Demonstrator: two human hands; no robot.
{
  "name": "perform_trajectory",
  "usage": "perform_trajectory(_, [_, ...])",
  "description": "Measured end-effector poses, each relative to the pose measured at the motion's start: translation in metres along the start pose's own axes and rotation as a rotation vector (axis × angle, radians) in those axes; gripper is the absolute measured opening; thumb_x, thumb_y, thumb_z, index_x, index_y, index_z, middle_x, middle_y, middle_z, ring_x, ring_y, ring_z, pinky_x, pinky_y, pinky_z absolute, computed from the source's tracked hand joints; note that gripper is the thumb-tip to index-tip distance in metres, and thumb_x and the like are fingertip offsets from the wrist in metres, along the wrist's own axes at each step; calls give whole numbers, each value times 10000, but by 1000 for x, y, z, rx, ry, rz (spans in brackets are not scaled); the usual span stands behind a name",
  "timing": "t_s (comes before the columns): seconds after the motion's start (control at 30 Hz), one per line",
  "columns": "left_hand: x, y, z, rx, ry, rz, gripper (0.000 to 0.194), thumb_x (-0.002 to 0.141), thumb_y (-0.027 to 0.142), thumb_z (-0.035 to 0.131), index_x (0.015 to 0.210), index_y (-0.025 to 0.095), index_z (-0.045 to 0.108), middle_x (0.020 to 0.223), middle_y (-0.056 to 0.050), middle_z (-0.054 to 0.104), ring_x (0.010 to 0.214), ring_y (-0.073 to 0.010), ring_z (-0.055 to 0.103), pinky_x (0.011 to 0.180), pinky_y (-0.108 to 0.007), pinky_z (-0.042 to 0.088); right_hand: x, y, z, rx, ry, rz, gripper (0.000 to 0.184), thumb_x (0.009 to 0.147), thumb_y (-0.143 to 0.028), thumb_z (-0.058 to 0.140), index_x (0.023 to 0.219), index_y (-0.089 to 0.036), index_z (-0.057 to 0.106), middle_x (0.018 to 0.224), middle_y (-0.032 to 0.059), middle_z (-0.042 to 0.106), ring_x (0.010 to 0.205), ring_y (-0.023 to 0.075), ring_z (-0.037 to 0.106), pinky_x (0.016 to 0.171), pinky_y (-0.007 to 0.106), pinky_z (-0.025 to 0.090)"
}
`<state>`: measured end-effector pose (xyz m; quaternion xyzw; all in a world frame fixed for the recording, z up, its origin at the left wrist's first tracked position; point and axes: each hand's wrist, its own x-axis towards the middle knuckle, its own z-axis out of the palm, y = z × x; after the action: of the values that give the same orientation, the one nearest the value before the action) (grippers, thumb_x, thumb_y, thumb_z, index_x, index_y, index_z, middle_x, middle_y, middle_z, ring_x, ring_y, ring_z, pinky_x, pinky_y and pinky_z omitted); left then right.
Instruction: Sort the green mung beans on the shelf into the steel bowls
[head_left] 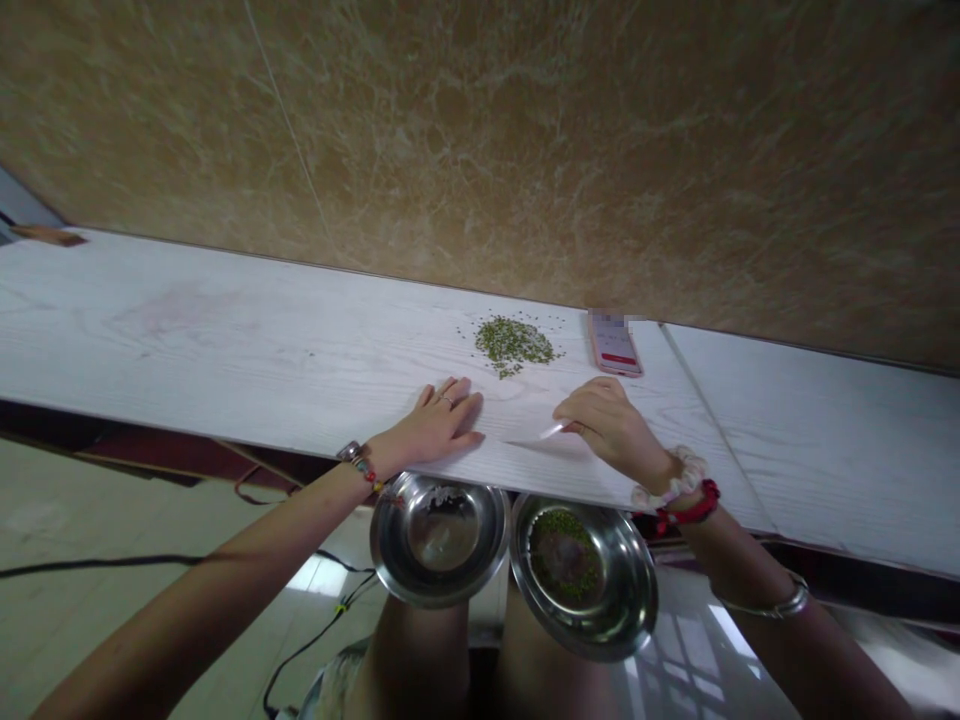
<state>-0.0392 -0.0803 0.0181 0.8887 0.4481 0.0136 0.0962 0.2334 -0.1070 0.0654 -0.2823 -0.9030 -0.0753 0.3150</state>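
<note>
At the far left end of your worktop (225,340), by its back corner, lies a brown object (49,236), too small to make out and well apart from your hands. Further along, near the front edge, your left hand (439,424) is palm down with its fingers spread, gripping nothing that shows; that flat pose probably steadies you as you lean over. Just past that edge, below your left wrist, sits a steel bowl (484,555) with a few whitish bits at its far side. It appears to rest on your thigh, perhaps so that its mouth stays close under the edge.

Next, toward the back edge, the pile of green grains (514,343) lies loose, with stray ones scattered around it. It sits beyond your fingertips and between your two hands, likely to keep it within reach of both. Beside the first bowl, a second bowl (632,592) holds more green grains (561,528) and also seems propped on your lap.

Your right hand (600,422) is closed around a thin pale tool (553,430), pinched near one end so that its narrow tip points left, low over the worktop. Behind that hand, a phone (619,352) lies screen up by the back edge, presumably there to stay clear of the grains.
</note>
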Motion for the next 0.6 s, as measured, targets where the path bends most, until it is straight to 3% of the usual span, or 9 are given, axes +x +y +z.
perform_trajectory(0.17, [2,20,0,-15,10,192,532,927,470,463,1369,179,408,1512,-163,335,1396,-338,285,1111,-509,265,-14,-12,-20,11,-57,23,128,923,-232,514,867,-222,629,764,-1,713,737,139,622,821,334,396])
perform_trajectory(0.3, [6,33,1,-14,39,306,478,927,470,477,1322,203,452,1454,-139,418,1364,-311,343,1099,-471,295,-23,-19,-32,-17,-9,13,102,923,-229,519,876,-215,608,759,-3,712,724,133,617,814,321,408])
perform_trajectory(0.43, [11,39,3,-2,36,332,428,931,441,488,1275,186,494,1435,-146,438,1345,-300,373,1091,-447,315,-29,-21,-35,-117,58,90,101,917,-194,511,893,-217,606,755,2,707,728,148,612,791,328,408])
perform_trajectory(0.6, [12,34,5,-8,64,330,420,937,413,490,1273,160,491,1450,-151,429,1349,-279,378,1105,-417,311,-33,-29,-31,-243,28,184,142,932,-227,492,864,-204,615,748,16,701,732,160,604,782,337,380])
